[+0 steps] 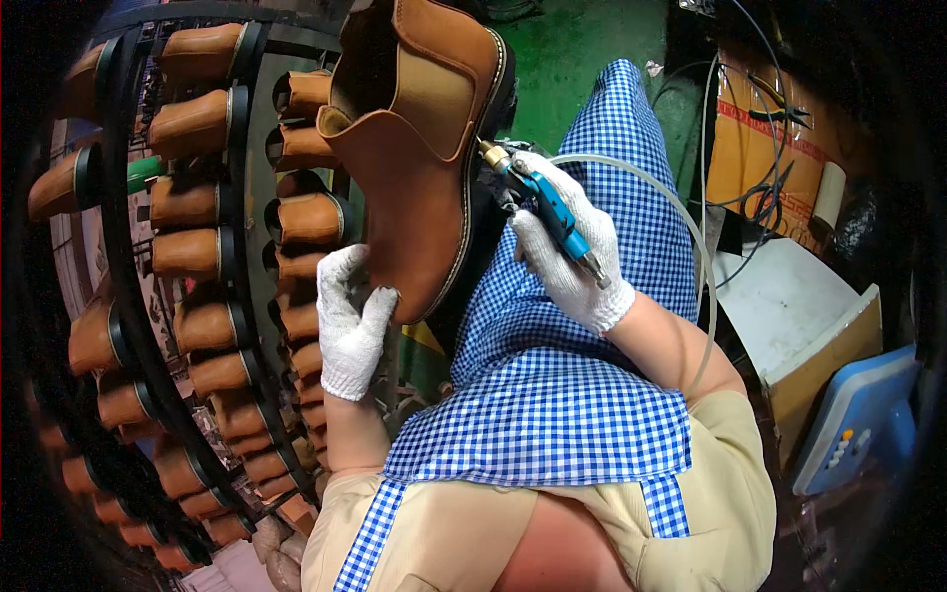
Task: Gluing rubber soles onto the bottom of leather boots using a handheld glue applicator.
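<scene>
A brown leather ankle boot (419,197) with a tan elastic side panel and a dark, light-stitched sole stands tilted in front of me, its toe toward me. My left hand (352,321), in a white knit glove, grips the boot's toe between thumb and fingers. In my gloved right hand (572,247) is a blue pen-shaped air tool (554,209) with a brass-coloured collar and a thin tip. That tip points at the boot's edge near the elastic panel; whether it touches the leather I cannot tell. A clear hose (663,187) curves away near the tool's front end.
Racks (126,227) with several rows of similar brown boots fill the left side. To the right are a cardboard box (764,148) with pliers (779,111) and cables on it, an open carton (824,345) and a blue-and-white fan base (856,419). The floor (582,39) is green.
</scene>
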Demonstrator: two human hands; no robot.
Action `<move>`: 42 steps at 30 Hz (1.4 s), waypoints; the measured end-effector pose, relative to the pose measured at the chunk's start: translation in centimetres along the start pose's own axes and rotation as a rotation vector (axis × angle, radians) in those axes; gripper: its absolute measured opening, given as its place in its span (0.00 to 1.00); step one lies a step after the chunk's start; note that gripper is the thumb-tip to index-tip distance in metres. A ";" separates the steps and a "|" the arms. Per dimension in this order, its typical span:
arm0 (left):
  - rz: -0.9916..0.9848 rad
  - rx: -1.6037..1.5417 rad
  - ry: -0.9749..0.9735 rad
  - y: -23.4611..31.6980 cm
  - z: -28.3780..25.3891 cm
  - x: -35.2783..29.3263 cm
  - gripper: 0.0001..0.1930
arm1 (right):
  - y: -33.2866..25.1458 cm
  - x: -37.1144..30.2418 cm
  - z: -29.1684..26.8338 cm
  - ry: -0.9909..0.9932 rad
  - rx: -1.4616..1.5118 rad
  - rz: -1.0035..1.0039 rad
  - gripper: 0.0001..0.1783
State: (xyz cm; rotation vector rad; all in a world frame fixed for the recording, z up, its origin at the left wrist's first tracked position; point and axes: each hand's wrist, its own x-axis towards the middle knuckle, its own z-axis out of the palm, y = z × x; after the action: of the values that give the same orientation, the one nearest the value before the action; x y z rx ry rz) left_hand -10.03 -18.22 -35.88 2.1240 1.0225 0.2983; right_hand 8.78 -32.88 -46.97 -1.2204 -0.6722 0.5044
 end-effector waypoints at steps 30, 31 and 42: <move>1.187 1.097 -0.784 11.6 2.2 8.6 0.34 | -3.4 -3.6 -6.6 -0.286 -0.145 0.037 0.28; 1.204 1.098 -0.774 11.6 2.4 8.7 0.36 | -3.6 -3.8 -6.8 -0.282 -0.124 0.037 0.28; 1.087 1.012 -0.658 13.5 4.5 9.0 0.43 | -5.3 -5.2 -9.9 -0.291 -0.165 0.040 0.32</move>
State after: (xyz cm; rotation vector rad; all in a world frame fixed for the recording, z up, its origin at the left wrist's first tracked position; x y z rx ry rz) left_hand 5.84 -19.26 -30.31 3.1551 -0.6041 -0.5302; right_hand 12.12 -44.60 -44.83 -1.3302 -0.9525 0.6779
